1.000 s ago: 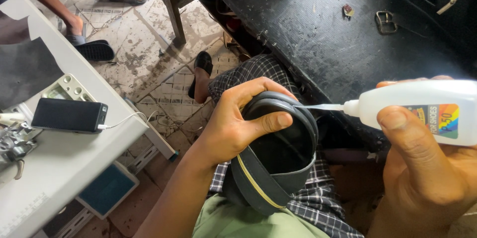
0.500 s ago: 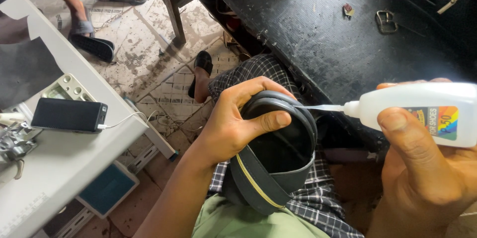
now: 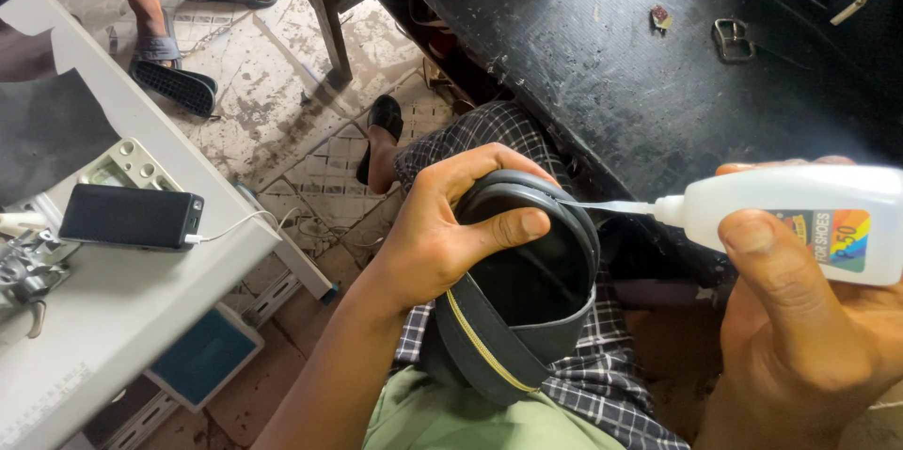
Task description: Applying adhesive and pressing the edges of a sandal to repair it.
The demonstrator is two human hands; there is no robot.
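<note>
While nothing has shifted in the last second, your left hand point(image 3: 442, 234) still grips the dark shoe part point(image 3: 527, 290) at frame centre, and your right hand point(image 3: 809, 318) keeps the white glue bottle point(image 3: 800, 220) nozzle on its rim, so gluing continues.

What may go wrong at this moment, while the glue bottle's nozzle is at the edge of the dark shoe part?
1. The left hand grips the dark shoe part with its thumb right beside the nozzle of the white glue bottle, so glue may get on the skin.
2. The right hand squeezes the bottle above the checked cloth on the lap; excess glue might drip onto it.
</note>
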